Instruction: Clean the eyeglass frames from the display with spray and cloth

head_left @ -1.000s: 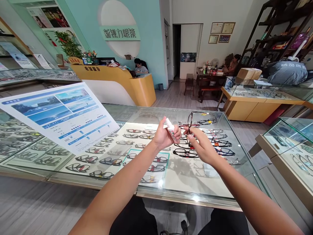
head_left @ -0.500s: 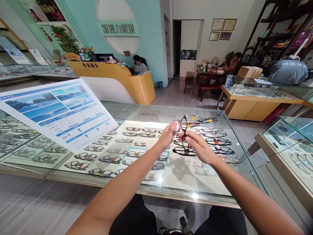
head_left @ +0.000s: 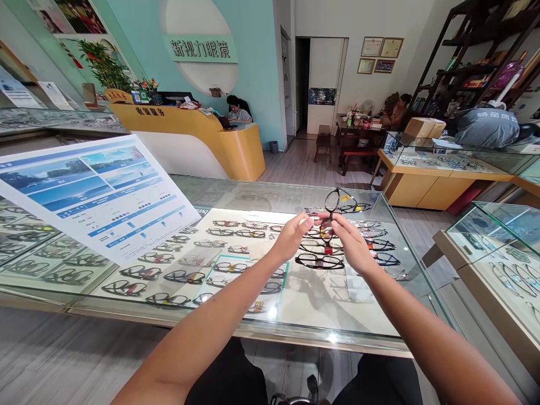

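Observation:
My left hand (head_left: 291,237) is closed around a small white spray bottle (head_left: 302,221), of which only the top shows past my fingers. My right hand (head_left: 352,244) pinches a pair of dark-framed glasses (head_left: 331,211) held upright, one lens sticking up above my fingers, a yellow tag on it. Both hands meet above the glass display counter (head_left: 295,315). A black pair of glasses (head_left: 319,261) lies on the glass just below my hands.
Several rows of frames fill the lit case under the glass. A tilted printed chart (head_left: 93,194) stands at the left. A yellow reception desk (head_left: 202,138) with a seated person is behind; more glass cases stand at the right (head_left: 485,247).
The hands have drawn closer together and the glasses have turned upright in my right hand. The bottle, clearly visible a second ago, is now mostly tucked in my left hand.

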A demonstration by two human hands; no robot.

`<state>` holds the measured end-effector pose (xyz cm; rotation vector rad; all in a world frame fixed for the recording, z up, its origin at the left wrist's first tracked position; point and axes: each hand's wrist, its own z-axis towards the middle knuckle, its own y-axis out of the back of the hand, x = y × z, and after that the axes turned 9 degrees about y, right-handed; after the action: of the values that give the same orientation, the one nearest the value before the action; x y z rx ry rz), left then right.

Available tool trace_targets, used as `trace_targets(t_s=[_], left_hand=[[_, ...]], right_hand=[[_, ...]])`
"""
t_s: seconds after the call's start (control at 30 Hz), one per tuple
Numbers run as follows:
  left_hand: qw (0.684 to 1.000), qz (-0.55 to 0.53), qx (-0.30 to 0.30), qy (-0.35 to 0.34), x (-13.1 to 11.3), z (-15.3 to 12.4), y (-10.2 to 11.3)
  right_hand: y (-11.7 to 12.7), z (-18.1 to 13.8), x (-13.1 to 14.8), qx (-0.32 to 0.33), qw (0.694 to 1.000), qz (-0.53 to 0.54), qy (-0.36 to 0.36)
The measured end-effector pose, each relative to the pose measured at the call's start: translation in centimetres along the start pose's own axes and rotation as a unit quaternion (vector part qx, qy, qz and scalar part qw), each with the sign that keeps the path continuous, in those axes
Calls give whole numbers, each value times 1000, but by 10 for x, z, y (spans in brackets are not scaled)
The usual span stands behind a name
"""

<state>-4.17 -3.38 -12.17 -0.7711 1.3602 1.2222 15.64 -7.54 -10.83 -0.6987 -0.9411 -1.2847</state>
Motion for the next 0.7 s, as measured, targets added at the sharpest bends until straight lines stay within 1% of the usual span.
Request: trace_targets(t_s=[0.1,0.17,0.23,0.3,0.37,0.43,0.5,0.57,0.63,0.7], left_hand=[[999,42,17,-2,2,-2,-3],[999,46,21,3,4,-1,-2],[999,32,18,8,3,2,2],[1000,17,-1,9,2,6,11],[999,17,-51,7,2,12,22],[992,27,-120,18,7,21,34],[981,37,-181,61,17,32,48],[961,62,-239,129,32,44,61],[949,70,-266,154,49,54,73],[944,76,-277,164,64,61,83]], right_hand=[[0,1,-3,-12,1000,17,-11],[-1,0,-4,-9,1000,23,-11],[0,0,-5,-3,999,30,-10],[1,1,-5,0,999,41,-11],[3,1,-5,-3,999,47,-12],[6,1,-5,-8,999,49,-8],[9,2,-5,-15,999,46,-3],[11,2,-3,-20,999,44,1],[11,3,-2,-23,999,45,3],[11,3,0,-26,999,44,6]])
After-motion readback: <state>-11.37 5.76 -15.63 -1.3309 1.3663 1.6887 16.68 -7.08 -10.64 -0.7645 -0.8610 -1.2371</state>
